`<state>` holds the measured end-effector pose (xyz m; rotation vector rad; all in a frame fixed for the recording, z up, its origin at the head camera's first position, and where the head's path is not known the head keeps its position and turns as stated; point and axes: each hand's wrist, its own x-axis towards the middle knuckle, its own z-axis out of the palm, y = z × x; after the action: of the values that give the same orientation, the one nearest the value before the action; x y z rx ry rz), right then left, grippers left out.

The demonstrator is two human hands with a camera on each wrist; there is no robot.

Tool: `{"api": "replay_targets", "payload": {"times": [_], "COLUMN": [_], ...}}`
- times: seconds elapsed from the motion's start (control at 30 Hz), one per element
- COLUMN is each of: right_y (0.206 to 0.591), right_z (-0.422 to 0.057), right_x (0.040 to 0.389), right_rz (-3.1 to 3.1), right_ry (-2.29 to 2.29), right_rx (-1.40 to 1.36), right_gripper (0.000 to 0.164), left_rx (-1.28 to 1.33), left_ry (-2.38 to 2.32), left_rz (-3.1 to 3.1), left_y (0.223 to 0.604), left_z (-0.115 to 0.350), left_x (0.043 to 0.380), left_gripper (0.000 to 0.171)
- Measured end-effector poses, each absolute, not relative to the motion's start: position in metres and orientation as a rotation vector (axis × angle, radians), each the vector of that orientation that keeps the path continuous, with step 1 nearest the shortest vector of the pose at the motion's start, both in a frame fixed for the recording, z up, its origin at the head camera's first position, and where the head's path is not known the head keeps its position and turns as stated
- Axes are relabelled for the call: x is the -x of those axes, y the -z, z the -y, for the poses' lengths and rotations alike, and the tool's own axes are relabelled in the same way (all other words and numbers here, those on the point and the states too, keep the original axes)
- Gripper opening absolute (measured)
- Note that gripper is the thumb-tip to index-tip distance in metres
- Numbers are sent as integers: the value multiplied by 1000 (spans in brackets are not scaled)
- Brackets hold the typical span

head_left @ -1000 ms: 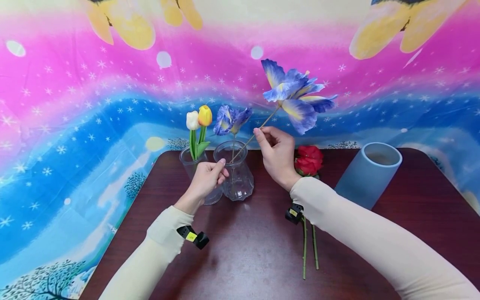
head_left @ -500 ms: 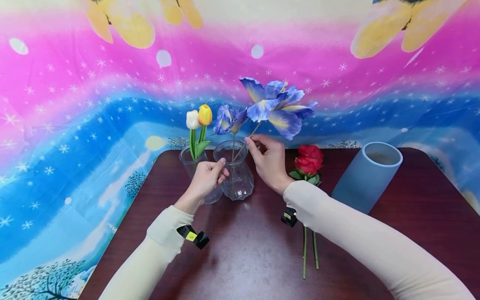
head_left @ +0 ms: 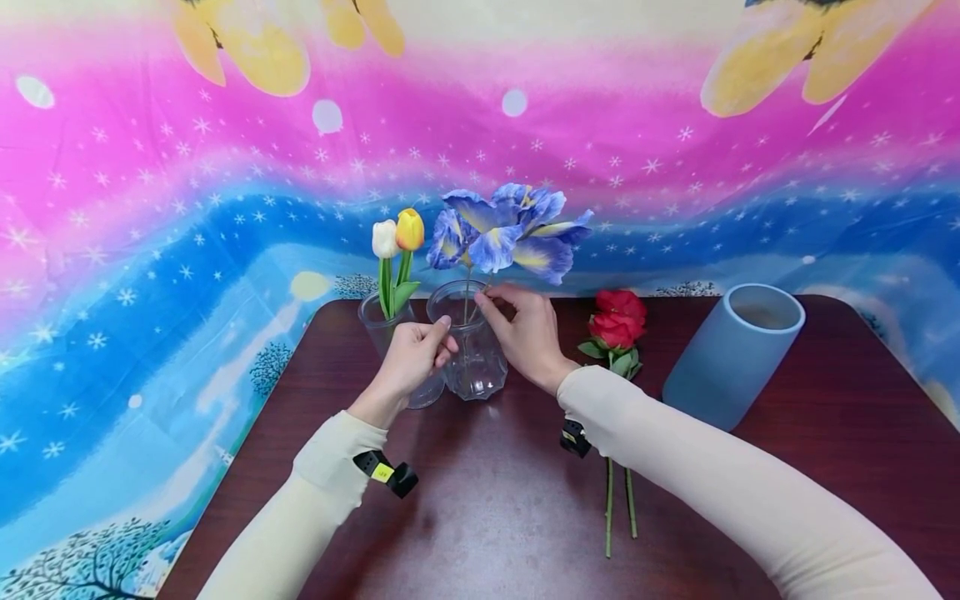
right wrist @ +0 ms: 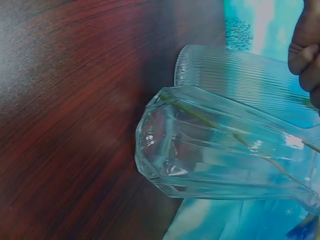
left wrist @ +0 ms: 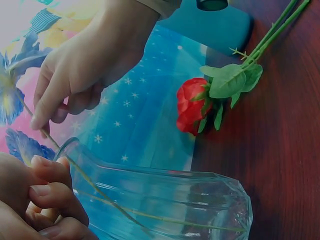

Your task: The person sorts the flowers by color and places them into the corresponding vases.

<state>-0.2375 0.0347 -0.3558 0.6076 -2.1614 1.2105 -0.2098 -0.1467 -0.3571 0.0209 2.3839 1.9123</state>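
Observation:
My left hand [head_left: 408,358] pinches the rim of a clear glass vase [head_left: 480,371] with thumb and fingers. A blue-purple iris [head_left: 447,240] stands in that vase, its stem leaning against the glass. My right hand [head_left: 528,333] pinches the thin stem of a second, larger blue iris [head_left: 536,237] just above the rim. In the left wrist view, this iris's stem [left wrist: 112,201] runs down past the mouth into the vase. Its bloom overlaps the first iris in the head view. The right wrist view shows the faceted glass base [right wrist: 150,145] on the table.
Left of the vase is a ribbed glass [head_left: 427,393] with a white tulip [head_left: 385,239] and a yellow tulip [head_left: 410,231]. Red roses [head_left: 617,319] with long stems lie on the dark wooden table [head_left: 480,517]. A blue-grey vase [head_left: 727,367] stands at the right.
My right hand has moved down and left, lowering the larger iris so its stem goes deeper into the vase. My left hand has stayed at the rim.

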Motion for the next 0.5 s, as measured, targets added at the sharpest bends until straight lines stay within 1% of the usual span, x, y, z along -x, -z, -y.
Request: {"api": "replay_targets", "payload": {"times": [0.5], "right_y": [363], "right_z": [-32], "right_x": [235], "right_rz": [2338], "right_ry": [-1129], "right_rx": [-610], "right_gripper": [17], "left_rx": [-15], "left_ry": [-1897], "left_rz": [-2394], "left_y": [356], "left_z": [147], "left_x": [210], "left_gripper": [52]}}
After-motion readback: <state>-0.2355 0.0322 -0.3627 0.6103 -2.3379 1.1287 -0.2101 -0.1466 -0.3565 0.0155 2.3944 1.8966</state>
